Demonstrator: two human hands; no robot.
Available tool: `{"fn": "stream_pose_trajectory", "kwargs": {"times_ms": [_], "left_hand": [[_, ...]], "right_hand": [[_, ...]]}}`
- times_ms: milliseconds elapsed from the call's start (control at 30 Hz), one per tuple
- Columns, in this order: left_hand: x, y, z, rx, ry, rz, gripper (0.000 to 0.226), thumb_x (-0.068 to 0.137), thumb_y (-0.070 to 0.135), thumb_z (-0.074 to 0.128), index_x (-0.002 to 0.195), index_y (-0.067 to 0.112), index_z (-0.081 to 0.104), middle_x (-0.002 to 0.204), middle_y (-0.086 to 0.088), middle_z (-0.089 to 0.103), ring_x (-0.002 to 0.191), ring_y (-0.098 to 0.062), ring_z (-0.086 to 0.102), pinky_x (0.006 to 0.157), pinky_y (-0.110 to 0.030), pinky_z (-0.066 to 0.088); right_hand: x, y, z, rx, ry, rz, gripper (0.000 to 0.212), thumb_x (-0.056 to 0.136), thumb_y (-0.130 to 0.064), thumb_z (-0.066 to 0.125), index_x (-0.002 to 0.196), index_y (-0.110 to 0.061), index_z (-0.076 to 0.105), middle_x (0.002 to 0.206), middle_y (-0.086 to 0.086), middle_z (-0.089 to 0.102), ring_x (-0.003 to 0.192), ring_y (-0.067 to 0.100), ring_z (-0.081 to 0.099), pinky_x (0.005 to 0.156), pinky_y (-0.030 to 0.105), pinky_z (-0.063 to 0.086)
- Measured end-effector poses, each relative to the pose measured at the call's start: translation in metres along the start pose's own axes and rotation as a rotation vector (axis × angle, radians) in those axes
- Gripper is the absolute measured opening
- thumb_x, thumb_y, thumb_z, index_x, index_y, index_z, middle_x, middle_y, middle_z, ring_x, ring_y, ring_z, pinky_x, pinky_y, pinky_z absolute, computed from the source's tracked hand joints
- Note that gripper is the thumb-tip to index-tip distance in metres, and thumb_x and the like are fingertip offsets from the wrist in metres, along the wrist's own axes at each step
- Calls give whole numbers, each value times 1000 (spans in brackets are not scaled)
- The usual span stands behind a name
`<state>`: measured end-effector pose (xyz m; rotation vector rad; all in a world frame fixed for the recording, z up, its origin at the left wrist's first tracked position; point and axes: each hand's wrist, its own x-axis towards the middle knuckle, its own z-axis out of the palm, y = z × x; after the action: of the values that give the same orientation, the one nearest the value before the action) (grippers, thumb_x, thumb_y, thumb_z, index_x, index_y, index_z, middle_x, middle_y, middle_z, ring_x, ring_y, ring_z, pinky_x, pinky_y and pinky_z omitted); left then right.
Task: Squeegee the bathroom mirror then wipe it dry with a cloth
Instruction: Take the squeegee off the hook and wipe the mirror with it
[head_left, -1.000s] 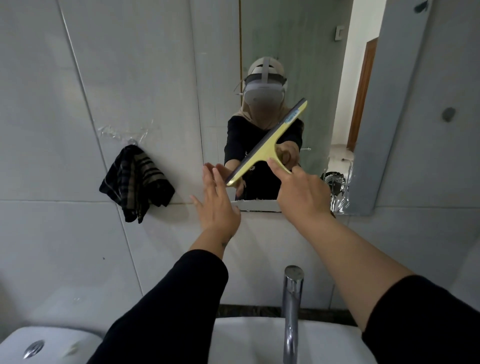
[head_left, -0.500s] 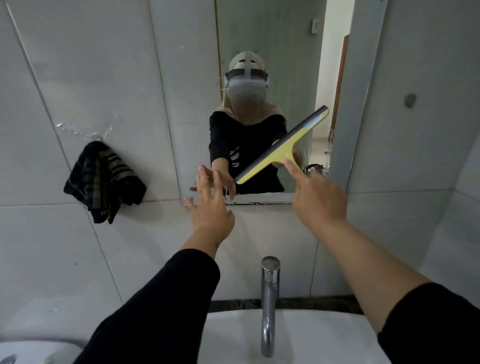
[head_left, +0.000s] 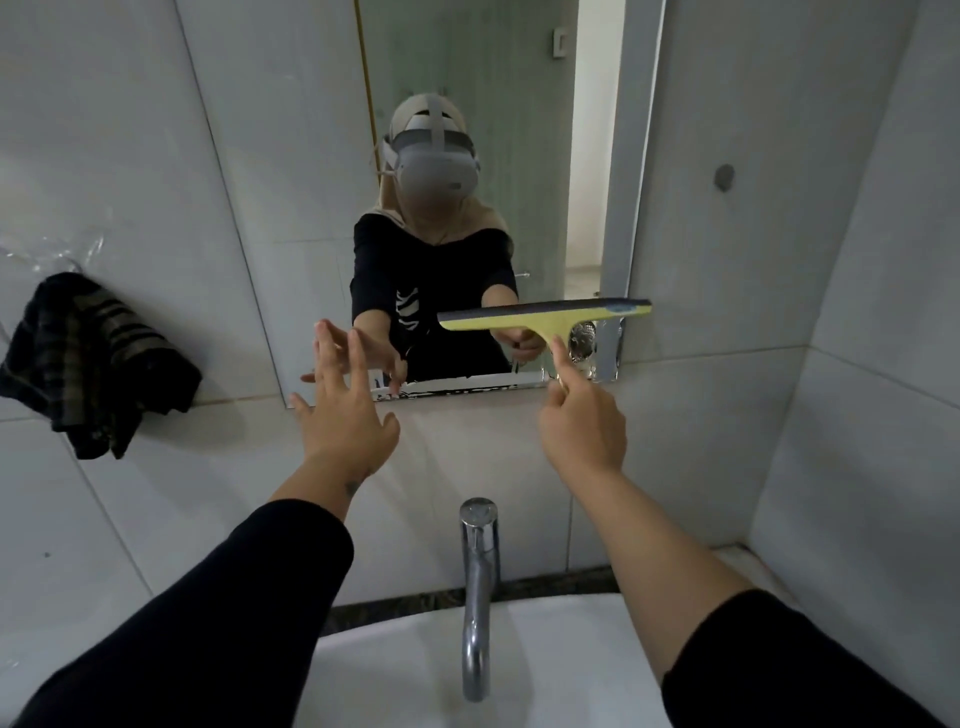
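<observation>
The wall mirror (head_left: 498, 62) hangs above the sink and reflects a person in black. My right hand (head_left: 582, 426) grips the handle of a yellow squeegee (head_left: 540, 314), index finger stretched up along it. Its blade lies level against the mirror's lower right part, close to the right edge. My left hand (head_left: 343, 415) is raised with fingers spread at the mirror's lower left corner, holding nothing. A dark checked cloth (head_left: 88, 358) hangs on the tiled wall to the left of the mirror.
A chrome tap (head_left: 478, 577) rises from the white sink (head_left: 405, 670) right below my arms. Grey wall tiles (head_left: 779, 467) surround the mirror, and a side wall closes in on the right. A small dark wall plug (head_left: 723, 176) sits right of the mirror.
The squeegee blade has swung from a steep slant to level and shifted right, toward the mirror's right edge. My left hand stays open near the lower left corner.
</observation>
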<state>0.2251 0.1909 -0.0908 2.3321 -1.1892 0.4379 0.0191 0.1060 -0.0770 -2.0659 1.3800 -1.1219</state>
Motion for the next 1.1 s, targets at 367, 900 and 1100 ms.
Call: {"fn": "stream_pose_trajectory", "kwargs": {"times_ms": [367, 900, 1100], "left_hand": [[-5, -18, -5, 1, 102, -81, 95, 84, 27, 56, 150, 16, -11, 157, -5, -24, 148, -27, 4, 115, -60, 4], [-39, -65, -3, -103, -73, -155, 97, 87, 20, 56, 149, 14, -19, 160, -2, -16, 148, -21, 0, 114, -59, 8], [-61, -63, -5, -21, -233, -171, 93, 90, 26, 52, 148, 15, -20, 158, -1, -24, 148, -19, -3, 117, -57, 5]], "right_hand": [[-34, -13, 52, 434, -16, 187, 53, 100, -13, 38, 146, -40, 35, 61, -3, 48, 50, 12, 39, 50, 31, 39], [-94, -74, 119, 194, -189, 66, 55, 100, -20, 39, 148, -42, 25, 92, 10, 66, 84, 23, 62, 66, 32, 43], [-94, -71, 114, 40, -256, 34, 59, 99, -17, 37, 149, -43, 23, 98, 10, 64, 80, 23, 56, 65, 30, 41]]}}
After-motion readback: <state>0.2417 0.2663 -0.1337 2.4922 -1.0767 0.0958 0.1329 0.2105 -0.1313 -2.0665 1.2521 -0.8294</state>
